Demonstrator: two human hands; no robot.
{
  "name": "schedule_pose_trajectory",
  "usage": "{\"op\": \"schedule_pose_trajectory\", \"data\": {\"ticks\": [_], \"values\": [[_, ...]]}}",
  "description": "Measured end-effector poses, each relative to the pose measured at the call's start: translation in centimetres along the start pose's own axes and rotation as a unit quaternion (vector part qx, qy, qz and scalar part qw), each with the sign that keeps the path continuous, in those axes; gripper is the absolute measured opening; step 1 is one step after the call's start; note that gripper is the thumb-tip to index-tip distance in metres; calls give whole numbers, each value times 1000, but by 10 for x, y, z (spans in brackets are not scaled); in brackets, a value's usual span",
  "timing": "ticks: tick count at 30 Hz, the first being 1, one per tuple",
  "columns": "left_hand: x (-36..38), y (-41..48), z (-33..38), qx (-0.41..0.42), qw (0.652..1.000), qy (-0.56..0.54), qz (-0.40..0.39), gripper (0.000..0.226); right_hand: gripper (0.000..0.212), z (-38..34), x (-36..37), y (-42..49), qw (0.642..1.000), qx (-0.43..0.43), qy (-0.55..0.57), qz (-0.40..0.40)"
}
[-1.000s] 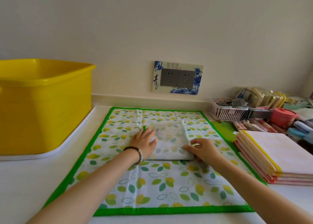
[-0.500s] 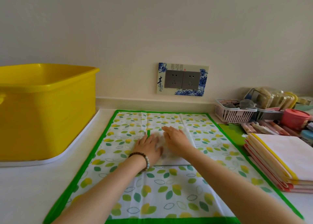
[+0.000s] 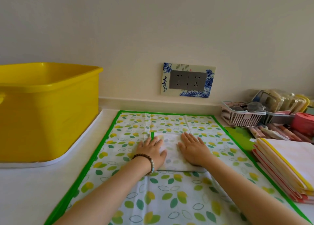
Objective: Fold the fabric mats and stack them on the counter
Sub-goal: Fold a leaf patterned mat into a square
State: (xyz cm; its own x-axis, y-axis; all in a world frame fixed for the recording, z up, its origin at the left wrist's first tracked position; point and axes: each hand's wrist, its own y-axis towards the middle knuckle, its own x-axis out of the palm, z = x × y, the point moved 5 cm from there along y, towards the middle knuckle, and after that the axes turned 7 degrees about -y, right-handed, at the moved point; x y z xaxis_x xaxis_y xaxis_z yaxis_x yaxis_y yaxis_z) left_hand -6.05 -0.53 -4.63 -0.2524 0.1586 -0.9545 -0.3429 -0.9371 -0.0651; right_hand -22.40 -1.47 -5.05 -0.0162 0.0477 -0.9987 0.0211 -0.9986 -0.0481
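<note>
Both hands, left hand (image 3: pixel 150 150) and right hand (image 3: pixel 192 150), lie flat with straight fingers, pressing the folded mat (image 3: pixel 171 154) under them.

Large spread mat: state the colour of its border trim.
Bright green border trim, clearest in the head view.

Left side blocked by tall yellow plastic tub (image 3: pixel 51 116). Right side crowded: stack of folded yellow- and red-edged fabric mats (image 3: pixel 288 156), with white slotted plastic basket (image 3: pixel 241 118) behind. Open lanes: white counter (image 3: pixel 30 190) front-left, and near half of spread leaf-print green-bordered mat (image 3: pixel 169 199).
</note>
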Motion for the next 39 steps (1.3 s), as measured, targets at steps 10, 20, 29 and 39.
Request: {"op": "schedule_pose_trajectory", "data": {"ticks": [10,20,29,39], "values": [[1,-32,-12,25,999,-27,-18,55,65,8,0,-6,999,23,38,0],[5,-42,-14,29,999,-30,7,54,56,-35,-19,-24,995,-26,26,93],[3,-44,-12,20,1000,-17,3,55,53,-67,-1,-41,996,-68,48,34],[-5,-41,-10,8,1000,7,-29,57,75,-5,-5,-56,999,-6,33,0]]}}
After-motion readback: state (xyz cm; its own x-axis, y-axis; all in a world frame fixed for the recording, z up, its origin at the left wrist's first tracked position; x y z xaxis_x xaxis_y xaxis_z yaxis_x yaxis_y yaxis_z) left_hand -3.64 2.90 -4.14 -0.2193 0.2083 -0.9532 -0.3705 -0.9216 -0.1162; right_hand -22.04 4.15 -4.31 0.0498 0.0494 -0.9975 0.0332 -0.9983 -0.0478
